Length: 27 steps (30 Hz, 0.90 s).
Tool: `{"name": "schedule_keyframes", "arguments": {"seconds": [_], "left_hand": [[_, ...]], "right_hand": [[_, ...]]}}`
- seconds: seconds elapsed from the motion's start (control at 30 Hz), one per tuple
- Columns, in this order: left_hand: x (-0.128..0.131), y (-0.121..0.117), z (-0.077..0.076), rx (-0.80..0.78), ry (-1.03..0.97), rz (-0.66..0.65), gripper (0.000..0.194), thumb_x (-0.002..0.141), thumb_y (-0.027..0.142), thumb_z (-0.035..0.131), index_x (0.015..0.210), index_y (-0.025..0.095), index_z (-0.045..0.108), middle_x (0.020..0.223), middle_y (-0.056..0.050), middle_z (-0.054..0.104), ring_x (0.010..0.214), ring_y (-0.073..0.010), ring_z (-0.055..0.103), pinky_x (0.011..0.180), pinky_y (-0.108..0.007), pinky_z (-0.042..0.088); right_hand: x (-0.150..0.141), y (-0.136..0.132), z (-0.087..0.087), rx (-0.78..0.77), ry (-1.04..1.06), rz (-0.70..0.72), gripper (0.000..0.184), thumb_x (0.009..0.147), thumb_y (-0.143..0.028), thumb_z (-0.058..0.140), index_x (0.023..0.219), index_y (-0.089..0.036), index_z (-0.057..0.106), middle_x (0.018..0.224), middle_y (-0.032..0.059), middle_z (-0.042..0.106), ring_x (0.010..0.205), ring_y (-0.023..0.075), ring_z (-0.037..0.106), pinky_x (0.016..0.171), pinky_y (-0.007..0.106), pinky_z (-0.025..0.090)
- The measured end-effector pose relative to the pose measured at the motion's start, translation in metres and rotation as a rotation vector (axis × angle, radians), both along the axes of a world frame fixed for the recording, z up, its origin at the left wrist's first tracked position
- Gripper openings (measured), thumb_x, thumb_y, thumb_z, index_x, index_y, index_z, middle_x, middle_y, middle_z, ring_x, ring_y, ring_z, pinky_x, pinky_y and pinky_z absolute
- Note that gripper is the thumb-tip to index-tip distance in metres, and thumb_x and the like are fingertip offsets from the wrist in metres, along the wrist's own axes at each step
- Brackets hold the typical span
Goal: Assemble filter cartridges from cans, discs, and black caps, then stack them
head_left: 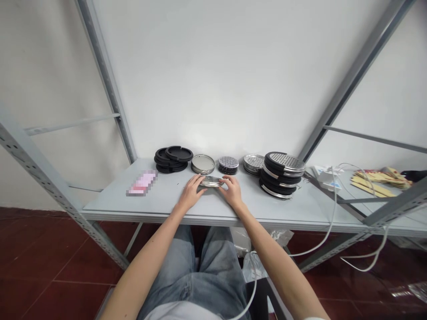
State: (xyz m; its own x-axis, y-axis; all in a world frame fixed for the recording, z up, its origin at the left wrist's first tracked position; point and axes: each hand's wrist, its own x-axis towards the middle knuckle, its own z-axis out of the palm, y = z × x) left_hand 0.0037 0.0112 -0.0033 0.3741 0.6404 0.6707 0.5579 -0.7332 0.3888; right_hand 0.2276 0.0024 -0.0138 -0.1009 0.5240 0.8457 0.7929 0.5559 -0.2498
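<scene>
Between my two hands is a shallow round metal disc (211, 182), tilted slightly above the grey shelf. My left hand (192, 192) grips its left rim with thumb and fingers. On the opposite rim, my right hand (231, 190) pinches it the same way. Just behind lie a stack of plain metal discs (203, 163), a smaller stack of perforated discs (228, 165) and a stack of wider perforated metal discs (252, 163). Black rings (173, 158) are piled at the back left. To the right stands a taller stack of perforated metal plates with black rims (282, 174).
A blurred pink rectangular item (143, 183) lies left on the grey shelf (133, 205). At right are a white power strip (328, 178), a hanging white cable (328, 235) and yellow strips (373, 184). Metal uprights (106, 80) frame both sides, with a white wall behind.
</scene>
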Motion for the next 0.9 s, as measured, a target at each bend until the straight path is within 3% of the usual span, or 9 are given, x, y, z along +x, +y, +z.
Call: {"name": "schedule_keyframes", "arguments": {"seconds": [0.17, 0.33, 0.47, 0.57, 0.73, 0.9], "left_hand": [[0.001, -0.004, 0.003, 0.026, 0.018, -0.036, 0.042, 0.088, 0.024, 0.062, 0.129, 0.025, 0.058, 0.136, -0.008, 0.056, 0.128, -0.0245, 0.049, 0.109, -0.045, 0.039], [0.000, -0.003, 0.002, -0.076, -0.061, -0.156, 0.036, 0.090, 0.020, 0.059, 0.125, 0.024, 0.062, 0.128, -0.007, 0.063, 0.123, -0.0210, 0.054, 0.108, -0.042, 0.041], [0.000, -0.001, 0.002, -0.114, -0.092, -0.194, 0.033, 0.090, 0.020, 0.058, 0.123, 0.023, 0.063, 0.128, -0.007, 0.063, 0.123, -0.0204, 0.054, 0.109, -0.041, 0.040], [0.000, -0.001, 0.001, -0.095, -0.051, -0.128, 0.034, 0.091, 0.021, 0.057, 0.124, 0.023, 0.062, 0.133, -0.008, 0.059, 0.125, -0.0219, 0.052, 0.109, -0.042, 0.040], [0.002, 0.000, -0.002, -0.013, 0.040, 0.101, 0.043, 0.088, 0.024, 0.061, 0.131, 0.019, 0.056, 0.140, -0.014, 0.051, 0.127, -0.0283, 0.049, 0.108, -0.047, 0.041], [0.004, -0.002, -0.002, 0.060, 0.098, 0.106, 0.047, 0.087, 0.024, 0.063, 0.132, 0.022, 0.054, 0.138, -0.013, 0.052, 0.126, -0.0282, 0.050, 0.107, -0.046, 0.041]], "right_hand": [[-0.006, -0.008, 0.007, 0.002, -0.173, 0.058, 0.015, 0.084, -0.026, 0.064, 0.097, -0.021, 0.066, 0.101, 0.0097, 0.066, 0.095, 0.0247, 0.059, 0.086, 0.040, 0.048], [-0.003, -0.005, 0.005, -0.074, -0.058, 0.029, 0.031, 0.082, -0.024, 0.063, 0.113, -0.021, 0.064, 0.114, 0.0116, 0.064, 0.104, 0.0272, 0.058, 0.091, 0.043, 0.048], [0.003, 0.003, 0.002, -0.151, 0.020, 0.086, 0.031, 0.080, -0.019, 0.062, 0.110, -0.021, 0.067, 0.110, 0.0098, 0.068, 0.103, 0.0267, 0.058, 0.093, 0.044, 0.048], [0.005, 0.005, 0.001, -0.145, 0.087, 0.108, 0.027, 0.078, -0.018, 0.063, 0.103, -0.022, 0.071, 0.104, 0.0081, 0.070, 0.101, 0.0260, 0.058, 0.092, 0.043, 0.048], [0.005, 0.002, 0.002, -0.114, 0.130, 0.051, 0.021, 0.077, -0.018, 0.063, 0.096, -0.021, 0.072, 0.098, 0.0088, 0.069, 0.096, 0.0255, 0.059, 0.088, 0.042, 0.049], [-0.002, -0.003, 0.006, -0.088, -0.021, 0.046, 0.010, 0.078, -0.020, 0.064, 0.086, -0.021, 0.069, 0.093, 0.0081, 0.067, 0.089, 0.0238, 0.059, 0.082, 0.039, 0.049]]}}
